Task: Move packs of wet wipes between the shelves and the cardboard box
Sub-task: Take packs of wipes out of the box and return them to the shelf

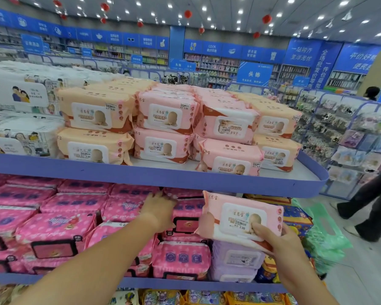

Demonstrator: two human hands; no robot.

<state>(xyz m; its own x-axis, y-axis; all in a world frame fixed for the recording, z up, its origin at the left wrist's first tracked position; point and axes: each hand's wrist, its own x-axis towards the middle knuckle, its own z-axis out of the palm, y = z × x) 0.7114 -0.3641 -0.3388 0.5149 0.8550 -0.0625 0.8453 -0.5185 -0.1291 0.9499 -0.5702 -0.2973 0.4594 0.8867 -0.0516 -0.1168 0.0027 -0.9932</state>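
Right hand (282, 245) pinched 1 pale pink pack (242, 216) at lower right, thumb on lid; left hand (161, 209) touched hot pink packs (123, 208) mid-frame, grip unclear; probably mid-restock, next move needs a lift to the matching stack (229, 128) at upper centre.

Bare forearms (101, 254) lead to a bare left hand (161, 211) and right hand (280, 244)

Pale pink wipes pack (238, 216), slightly tilted
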